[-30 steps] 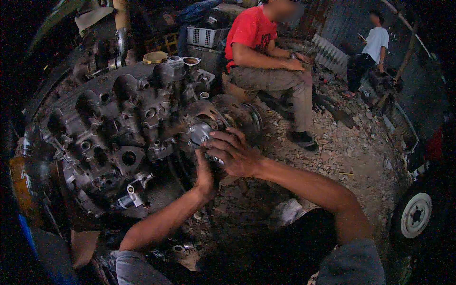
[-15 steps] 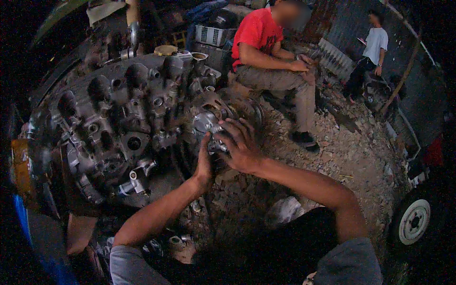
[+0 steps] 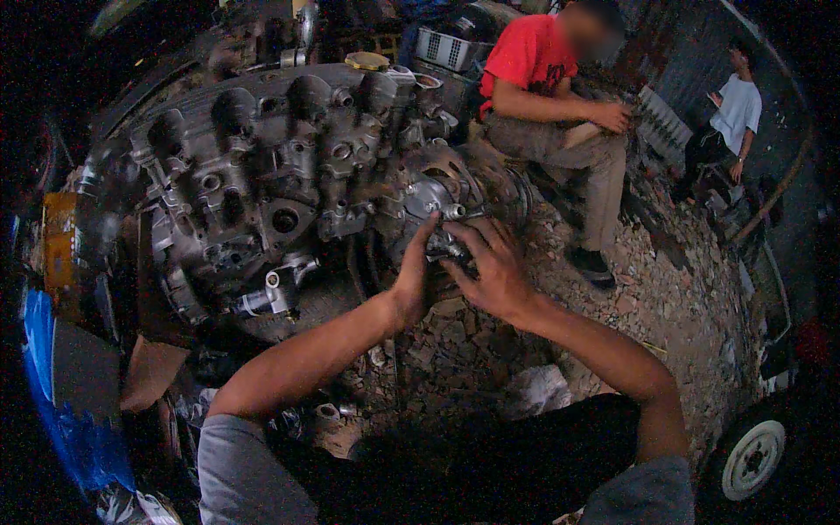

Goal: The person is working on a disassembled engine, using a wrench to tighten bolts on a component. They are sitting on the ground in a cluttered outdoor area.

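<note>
A large greasy engine fills the left and middle. At its right end sits what looks like an alternator, with a rounded silver housing and small fittings. My left hand lies against the near left side of the alternator, thumb pointing up along it. From the right, my right hand curls its fingers around the fittings on the same part. Both hands grip the alternator, though their palms hide its lower portion.
A silver pipe fitting juts from the engine's near side. Beyond the engine a person in a red shirt sits; another in a white shirt stands at far right. Rubble covers the ground, and a wheel stands lower right.
The whole view has shifted, so the engine and hands appear farther right. Both hands stay at the alternator; the right fingers have curled lower around its fittings. The seated person's hands have risen.
</note>
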Tool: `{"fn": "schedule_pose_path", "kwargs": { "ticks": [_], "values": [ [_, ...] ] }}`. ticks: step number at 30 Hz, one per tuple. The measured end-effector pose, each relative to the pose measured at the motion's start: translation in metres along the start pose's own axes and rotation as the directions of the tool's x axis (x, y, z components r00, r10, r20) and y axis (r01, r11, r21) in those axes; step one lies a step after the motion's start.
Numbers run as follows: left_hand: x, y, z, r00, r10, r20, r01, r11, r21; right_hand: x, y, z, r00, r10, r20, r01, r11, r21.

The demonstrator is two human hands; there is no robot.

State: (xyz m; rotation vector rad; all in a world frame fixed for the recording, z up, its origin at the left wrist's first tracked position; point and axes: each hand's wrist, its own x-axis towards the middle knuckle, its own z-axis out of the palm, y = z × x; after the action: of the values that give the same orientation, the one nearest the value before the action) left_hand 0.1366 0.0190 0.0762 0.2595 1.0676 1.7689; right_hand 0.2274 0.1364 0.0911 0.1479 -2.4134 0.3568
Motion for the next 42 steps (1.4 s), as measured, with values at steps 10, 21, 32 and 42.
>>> {"fn": "schedule_pose_path", "kwargs": {
  "ticks": [10,21,32,42],
  "values": [
    [0.024,-0.010,-0.015,0.997,-0.050,-0.054,0.048,0.998,-0.032,-0.004,0.027,0.019,0.991,-0.043,0.129,0.037,0.998,0.052],
    [0.021,-0.011,-0.015,0.996,-0.071,-0.059,0.069,0.997,-0.027,-0.001,0.018,0.010,0.993,-0.082,0.090,0.087,0.995,-0.055],
    [0.013,0.001,-0.012,0.987,-0.153,-0.042,0.153,0.988,0.010,-0.003,0.019,0.012,0.991,-0.120,0.067,0.125,0.989,-0.082],
    [0.017,0.000,-0.023,0.994,-0.107,-0.003,0.107,0.994,0.010,-0.001,0.017,0.005,0.987,-0.056,0.152,0.079,0.985,-0.153]
  ]
}}
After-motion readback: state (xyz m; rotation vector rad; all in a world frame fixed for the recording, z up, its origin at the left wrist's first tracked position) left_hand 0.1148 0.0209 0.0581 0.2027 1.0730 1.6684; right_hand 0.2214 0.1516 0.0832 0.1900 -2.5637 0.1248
